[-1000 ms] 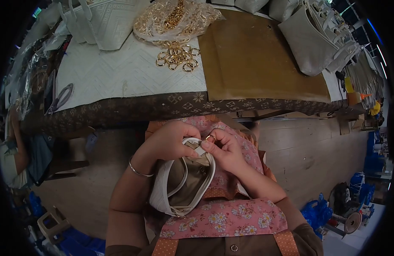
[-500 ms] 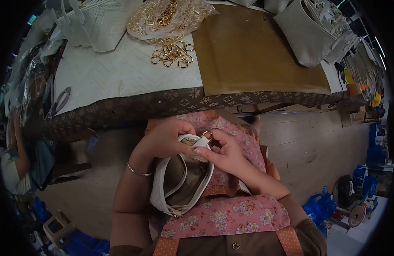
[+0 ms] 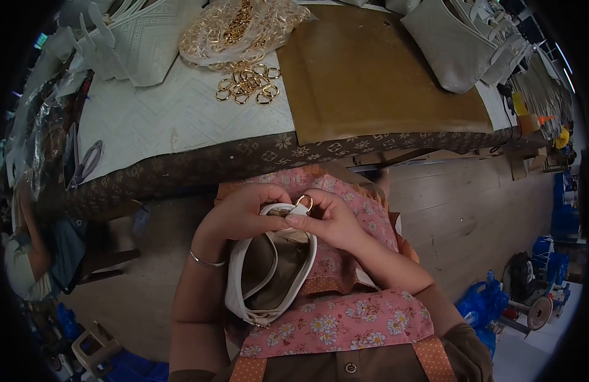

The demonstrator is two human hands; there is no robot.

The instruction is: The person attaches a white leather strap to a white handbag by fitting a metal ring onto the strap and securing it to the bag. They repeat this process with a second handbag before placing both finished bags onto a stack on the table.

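A white handbag [image 3: 235, 286] with a brown lining lies open on my lap, its mouth facing up. My left hand [image 3: 253, 213] pinches the far rim of the bag, thumb toward the inside. On the right side of that rim, my right hand [image 3: 326, 219] grips a short white tab [image 3: 297, 211] between thumb and fingers. A gold ring [image 3: 304, 202] passes through the tab and stands up beside my right fingers. Both thumbs nearly meet at the rim. The fingertips behind the rim are hidden.
On the table ahead are loose gold rings [image 3: 248, 84], a clear plastic bag of rings [image 3: 205, 38], a brown sheet [image 3: 371, 76] and scissors [image 3: 88, 162]. Pale bags [image 3: 138, 54] stand at both ends. Another person [image 3: 30, 254] sits at far left; blue plastic bags [image 3: 482, 302] lie at lower right.
Both hands keep their hold on the rim and tab, with the thumbs slightly closer together. The gold ring has tilted a little. The view has shifted slightly, so the table items appear further left.
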